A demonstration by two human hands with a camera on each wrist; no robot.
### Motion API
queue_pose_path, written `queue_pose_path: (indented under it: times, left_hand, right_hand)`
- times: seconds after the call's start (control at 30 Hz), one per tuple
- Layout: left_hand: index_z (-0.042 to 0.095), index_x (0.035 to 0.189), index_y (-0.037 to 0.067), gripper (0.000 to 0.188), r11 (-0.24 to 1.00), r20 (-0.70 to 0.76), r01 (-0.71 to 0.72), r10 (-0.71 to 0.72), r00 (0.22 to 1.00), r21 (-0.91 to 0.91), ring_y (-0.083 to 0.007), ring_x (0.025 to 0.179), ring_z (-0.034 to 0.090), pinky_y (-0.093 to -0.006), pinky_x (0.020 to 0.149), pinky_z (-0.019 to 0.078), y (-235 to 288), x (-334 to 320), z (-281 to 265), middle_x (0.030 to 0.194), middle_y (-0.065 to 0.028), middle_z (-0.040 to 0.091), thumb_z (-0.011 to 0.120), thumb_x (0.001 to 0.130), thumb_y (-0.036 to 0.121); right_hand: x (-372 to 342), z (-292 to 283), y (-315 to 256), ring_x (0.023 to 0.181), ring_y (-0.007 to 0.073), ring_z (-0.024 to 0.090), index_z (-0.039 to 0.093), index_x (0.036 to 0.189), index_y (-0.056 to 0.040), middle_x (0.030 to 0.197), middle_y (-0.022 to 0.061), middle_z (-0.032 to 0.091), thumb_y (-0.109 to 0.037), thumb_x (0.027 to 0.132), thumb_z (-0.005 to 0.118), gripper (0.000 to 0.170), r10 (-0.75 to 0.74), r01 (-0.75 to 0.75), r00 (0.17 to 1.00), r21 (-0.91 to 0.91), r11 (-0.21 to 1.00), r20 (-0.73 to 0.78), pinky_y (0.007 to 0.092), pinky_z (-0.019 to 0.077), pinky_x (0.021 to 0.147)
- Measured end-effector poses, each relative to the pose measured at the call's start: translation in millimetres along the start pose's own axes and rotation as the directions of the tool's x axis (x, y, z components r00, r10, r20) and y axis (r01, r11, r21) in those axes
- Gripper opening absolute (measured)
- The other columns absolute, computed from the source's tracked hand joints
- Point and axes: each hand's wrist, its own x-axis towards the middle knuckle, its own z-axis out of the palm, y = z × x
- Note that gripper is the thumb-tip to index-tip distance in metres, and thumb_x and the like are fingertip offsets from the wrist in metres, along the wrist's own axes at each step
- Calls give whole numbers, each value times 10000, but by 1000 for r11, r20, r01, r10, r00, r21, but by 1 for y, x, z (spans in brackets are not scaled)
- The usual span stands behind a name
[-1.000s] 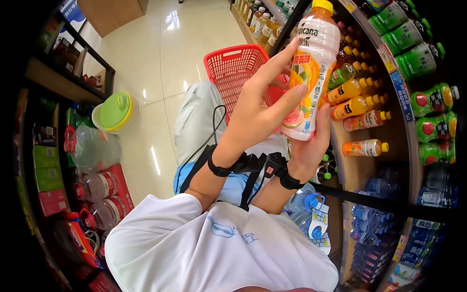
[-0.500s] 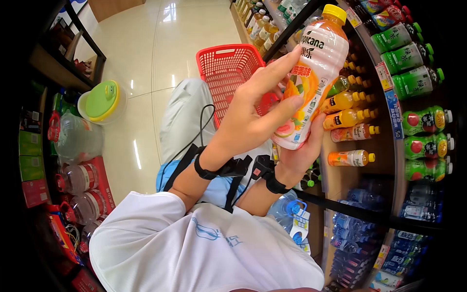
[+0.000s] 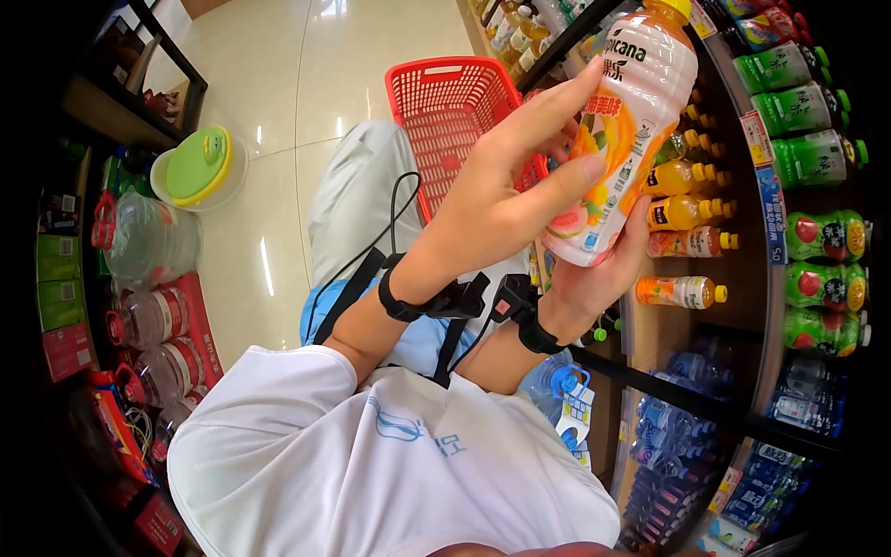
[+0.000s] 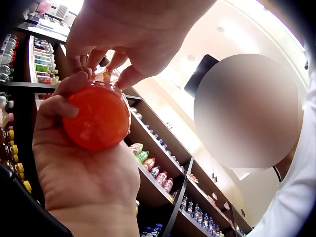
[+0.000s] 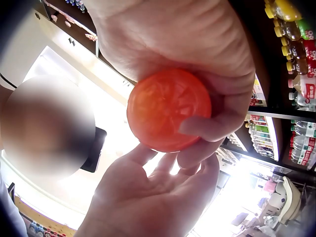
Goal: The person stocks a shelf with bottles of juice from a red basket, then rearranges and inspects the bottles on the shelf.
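A Tropicana juice bottle (image 3: 636,107) with a yellow cap and an orange-and-white label leans in front of the person, cap toward the upper right. The left hand (image 3: 515,181) holds its side, index finger and thumb lying across the label. Around the lower end curls the right hand (image 3: 599,283), supporting the bottle from below. The left wrist view looks up at the orange base (image 4: 98,121), with the right palm (image 4: 89,177) beneath. In the right wrist view a right-hand finger wraps over the base (image 5: 165,108), and the left hand (image 5: 153,197) reaches in from below.
To the right, shelves carry rows of drinks, among them a lying orange juice bottle (image 3: 682,291) and green tea bottles (image 3: 807,160). A red basket (image 3: 436,139) stands on the floor near the knee. Left are a green-lidded tub (image 3: 200,167) and large water bottles (image 3: 153,316).
Both hands keep hold of the bottle, which now sits higher and farther right in the head view than half a second ago. The surroundings have shifted slightly as well.
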Motion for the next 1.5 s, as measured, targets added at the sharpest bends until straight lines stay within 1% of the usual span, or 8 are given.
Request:
queue_pose_path:
  times: [0.43, 0.63, 0.73, 0.87, 1.07, 1.17, 1.33, 1.5]
  left_hand:
    - [367, 1543, -17, 651, 1000, -19, -13, 13, 1000, 14, -139, 1173, 554, -301, 1020, 462, -6, 1, 0, 1574, -109, 406, 626, 947, -36]
    - [196, 1603, -11, 745, 1000, 55, 22, -22, 998, -10, -196, 1347, 483, -336, 1123, 371, -6, 0, 3, 1575, -160, 379, 594, 973, 18]
    - [167, 1600, -26, 799, 989, -31, -148, 148, 988, 22, -192, 1241, 531, -330, 1056, 441, -12, 2, 9, 1460, -159, 471, 633, 989, 194]
    - [72, 1597, -49, 817, 962, -13, 46, -51, 999, -268, -182, 1305, 492, -322, 1094, 397, -1, 0, 10, 1494, -151, 438, 579, 1028, 244]
    - [183, 1581, -26, 741, 758, 88, 232, -226, 970, -610, -210, 1338, 489, -327, 1118, 385, 4, -4, 8, 1496, -158, 445, 541, 1016, 293]
    - [439, 1437, -58, 590, 615, 77, 301, -363, 929, -729, -262, 1212, 610, -373, 1053, 471, 10, -10, 8, 1372, -192, 587, 486, 1023, 359]
    - [204, 1580, -20, 734, 563, 254, 361, -263, 931, -743, -234, 1398, 449, -342, 1172, 337, -1, -12, 0, 1533, -161, 420, 493, 1008, 339]
    - [108, 1608, -26, 781, 818, 150, 247, -198, 969, -520, -247, 1471, 326, -353, 1206, 222, -13, -6, -3, 1598, -163, 297, 491, 1015, 310]
  right_hand:
    - [6, 10, 0, 1186, 225, 604, 516, 1377, 64, 1317, 155, 606, -335, 1084, 375, 514, -58, 58, 997, -12, 998, -58, 369, 452, 1034]
    - [7, 11, 5, 1310, 248, 522, 451, 1449, 88, 1444, 179, 518, -399, 1085, 354, 615, -142, 135, 990, -232, 963, -13, 365, 379, 1114]
    - [5, 17, 2, 1358, 284, 492, 372, 1516, 59, 1479, 193, 492, -504, 1084, 301, 713, -172, 185, 983, -322, 928, 71, 412, 365, 1145]
    - [5, 16, -1, 1413, 317, 431, 338, 1538, 55, 1536, 226, 412, -629, 1024, 351, 855, -160, 217, 962, -263, 940, 223, 438, 329, 1173]
    - [-4, 27, -5, 1404, 321, 424, 320, 1522, 112, 1543, 255, 380, -484, 991, 555, 833, -250, 277, 955, -175, 945, 163, 424, 312, 1171]
    - [-6, 32, -11, 1417, 318, 413, 207, 1561, 86, 1562, 252, 347, -283, 884, 757, 947, -220, 223, 968, -18, 975, 124, 414, 354, 1150]
    - [-12, 29, -11, 1418, 307, 415, 209, 1560, 96, 1575, 241, 342, -184, 859, 737, 921, -206, 216, 962, -35, 976, 181, 405, 332, 1165]
    - [-12, 27, -13, 1407, 271, 423, 273, 1542, 113, 1546, 213, 382, -131, 867, 714, 842, -217, 231, 962, -71, 970, 167, 383, 331, 1158]
